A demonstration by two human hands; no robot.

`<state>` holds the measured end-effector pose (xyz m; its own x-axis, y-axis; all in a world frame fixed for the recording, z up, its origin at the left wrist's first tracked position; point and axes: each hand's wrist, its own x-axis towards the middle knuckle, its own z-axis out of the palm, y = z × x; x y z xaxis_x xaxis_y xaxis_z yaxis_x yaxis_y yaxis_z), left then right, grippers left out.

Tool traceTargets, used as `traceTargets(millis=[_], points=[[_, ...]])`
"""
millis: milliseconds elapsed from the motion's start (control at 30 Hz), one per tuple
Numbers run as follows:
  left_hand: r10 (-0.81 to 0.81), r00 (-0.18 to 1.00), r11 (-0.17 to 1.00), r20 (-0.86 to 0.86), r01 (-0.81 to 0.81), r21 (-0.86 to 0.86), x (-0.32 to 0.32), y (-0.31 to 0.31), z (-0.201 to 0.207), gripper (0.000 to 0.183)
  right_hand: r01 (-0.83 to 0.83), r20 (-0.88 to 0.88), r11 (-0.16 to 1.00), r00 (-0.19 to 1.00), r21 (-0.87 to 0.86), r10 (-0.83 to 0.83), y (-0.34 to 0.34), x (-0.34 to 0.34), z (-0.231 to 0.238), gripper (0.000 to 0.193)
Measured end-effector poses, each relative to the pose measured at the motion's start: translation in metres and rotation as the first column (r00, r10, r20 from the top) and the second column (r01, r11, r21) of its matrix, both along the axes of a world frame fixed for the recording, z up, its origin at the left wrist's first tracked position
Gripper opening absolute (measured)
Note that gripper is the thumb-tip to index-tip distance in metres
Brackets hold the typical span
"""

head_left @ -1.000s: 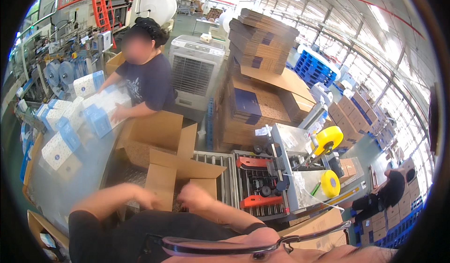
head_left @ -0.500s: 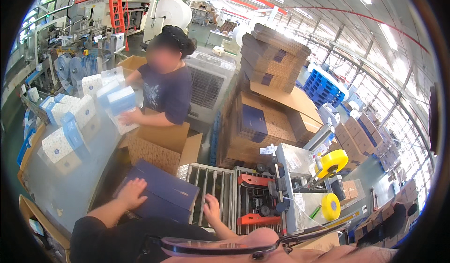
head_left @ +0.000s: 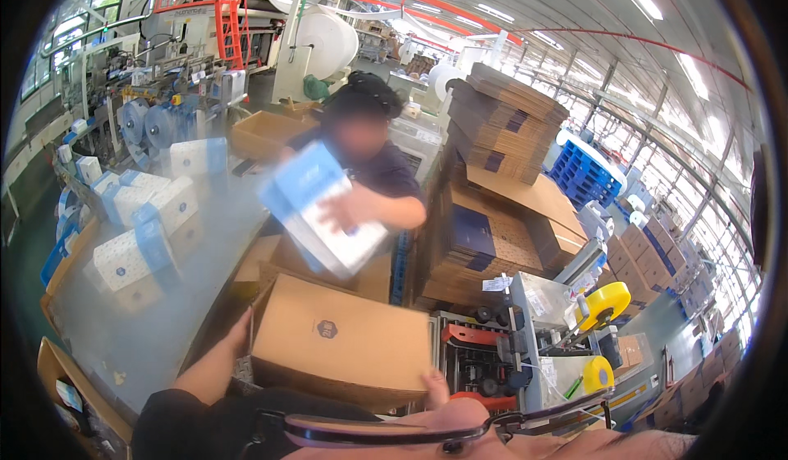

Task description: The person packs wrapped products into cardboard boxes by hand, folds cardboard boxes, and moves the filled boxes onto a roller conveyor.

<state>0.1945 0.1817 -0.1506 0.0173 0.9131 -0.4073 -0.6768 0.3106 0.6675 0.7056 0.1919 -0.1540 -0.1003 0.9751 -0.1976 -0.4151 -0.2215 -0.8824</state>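
A brown cardboard box (head_left: 341, 345) with a small dark emblem lies in front of me, its plain face up. At its left end is my left hand (head_left: 238, 334), the fingers partly hidden behind the edge. My right hand (head_left: 436, 388) grips the near right corner, thumb against the cardboard. Just beyond stands an open carton (head_left: 373, 275), partly covered by the box. Over it a co-worker (head_left: 382, 173) holds blue-and-white packs (head_left: 316, 205), blurred by motion.
More blue-and-white packs (head_left: 135, 251) stand on the grey table (head_left: 123, 345) at left. To the right is a taping machine (head_left: 542, 345) with yellow tape rolls (head_left: 603, 306), beside a roller conveyor with red parts (head_left: 460, 335). Flattened cartons (head_left: 509, 123) are stacked high behind.
The box has turned from its dark blue side to a brown face. My hands have moved to its two ends. The co-worker has swung the packs rightward, over the open carton.
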Motion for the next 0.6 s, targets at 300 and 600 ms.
traceTargets(millis=[300,600], points=[[-0.388,0.828,0.862,-0.405,0.171,-0.476,-0.074,-0.008,-0.011,0.091,-0.938,0.819,0.344,0.221,0.031,0.529,-0.006,-0.204,0.099,0.054],[-0.214,0.254,0.973,-0.943,-0.028,-0.228,-0.141,-0.006,-0.041,0.038,-0.901,0.941,0.368,-0.109,-0.230,0.321,-0.028,-0.297,0.068,0.037]])
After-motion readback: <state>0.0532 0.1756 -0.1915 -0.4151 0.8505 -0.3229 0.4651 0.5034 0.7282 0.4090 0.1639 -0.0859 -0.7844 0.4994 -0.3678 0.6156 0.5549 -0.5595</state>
